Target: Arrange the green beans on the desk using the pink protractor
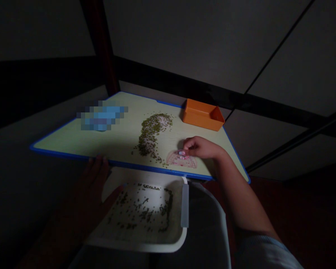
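A loose pile of small green beans (151,130), like mung beans, lies across the middle of the pale tabletop. My right hand (200,147) is closed in a pinch at the upper edge of a clear pink protractor (182,160), which rests by the table's near edge, right of the pile. Below that edge sits a white plastic container (182,241) with more beans scattered over its bottom. My left hand (96,186), dark in shadow, grips the container's left side, thumb over the rim and fingertips by the table edge. Its grip is partly hidden.
An orange open box (201,115) stands at the table's back right corner. A blurred blue item (103,117) lies at the left. The blue-edged table (123,149) stands near pale panels (184,41). My lap is under the container.
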Demonstrator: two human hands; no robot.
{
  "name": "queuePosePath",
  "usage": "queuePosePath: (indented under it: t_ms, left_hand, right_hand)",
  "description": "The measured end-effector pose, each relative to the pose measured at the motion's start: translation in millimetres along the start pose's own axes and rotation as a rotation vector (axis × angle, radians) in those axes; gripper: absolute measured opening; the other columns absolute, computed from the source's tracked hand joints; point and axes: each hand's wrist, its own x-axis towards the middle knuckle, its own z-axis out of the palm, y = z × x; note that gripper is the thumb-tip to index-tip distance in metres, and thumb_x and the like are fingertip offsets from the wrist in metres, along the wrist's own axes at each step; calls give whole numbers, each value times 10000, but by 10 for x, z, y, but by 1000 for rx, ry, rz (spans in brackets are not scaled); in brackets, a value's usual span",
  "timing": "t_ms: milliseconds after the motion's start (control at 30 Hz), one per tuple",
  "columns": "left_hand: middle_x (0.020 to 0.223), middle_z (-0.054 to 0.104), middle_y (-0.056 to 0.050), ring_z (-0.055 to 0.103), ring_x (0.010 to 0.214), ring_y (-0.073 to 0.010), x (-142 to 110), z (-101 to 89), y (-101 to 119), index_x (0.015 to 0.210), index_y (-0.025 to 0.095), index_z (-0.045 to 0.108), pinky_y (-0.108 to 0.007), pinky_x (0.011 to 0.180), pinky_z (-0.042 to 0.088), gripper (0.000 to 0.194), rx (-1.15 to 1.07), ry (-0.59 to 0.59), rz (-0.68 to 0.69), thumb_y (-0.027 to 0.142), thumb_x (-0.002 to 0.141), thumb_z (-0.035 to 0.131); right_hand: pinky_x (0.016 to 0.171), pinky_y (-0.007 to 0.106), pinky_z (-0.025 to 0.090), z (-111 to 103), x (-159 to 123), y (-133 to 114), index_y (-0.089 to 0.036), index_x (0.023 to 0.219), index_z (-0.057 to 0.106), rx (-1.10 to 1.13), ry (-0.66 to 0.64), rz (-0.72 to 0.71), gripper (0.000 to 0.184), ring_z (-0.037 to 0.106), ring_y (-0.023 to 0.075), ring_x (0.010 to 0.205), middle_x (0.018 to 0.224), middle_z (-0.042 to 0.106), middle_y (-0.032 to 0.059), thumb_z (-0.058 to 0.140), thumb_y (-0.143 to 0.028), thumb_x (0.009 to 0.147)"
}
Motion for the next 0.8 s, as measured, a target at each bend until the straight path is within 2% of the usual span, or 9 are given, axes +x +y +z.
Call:
queuePosePath:
  t_ms: [267,433,633,800]
  left_hand:
    - [1553,281,-179,192,1464,-290,3,-29,-7,1455,76,239,-492,1153,298,849,7,-45,-25,643,827,305]
    - [1564,259,-167,173,1469,-285,-9,-20,-14,1464,88,214,-490,1161,286,840,-6,-20,-10,632,831,307]
    - [1578,237,-135,164,1470,-288,-7,-24,-19,1476,126,184,-511,1164,279,841,-12,-43,-20,641,823,307]
    - [1557,278,-165,183,1464,-304,6,-32,-1,1450,76,251,-507,1159,285,871,-9,-43,-24,672,816,279]
  right_hand:
    - [565,242,281,-13,-16,9,-145,615,536,38,-74,25,385,334,78,571,571,388,-58,570,-459,835]
    - [571,236,278,-15,-23,3,-137,625,556,50,-117,42,376,329,72,567,572,390,-63,574,-446,838]
    - [581,242,295,-35,-45,-17,-131,633,582,71,-115,49,382,334,74,576,576,406,-58,598,-459,828]
    - [571,244,294,-73,-78,-6,-134,644,593,74,-95,60,365,335,76,576,580,422,-53,593,-444,835]
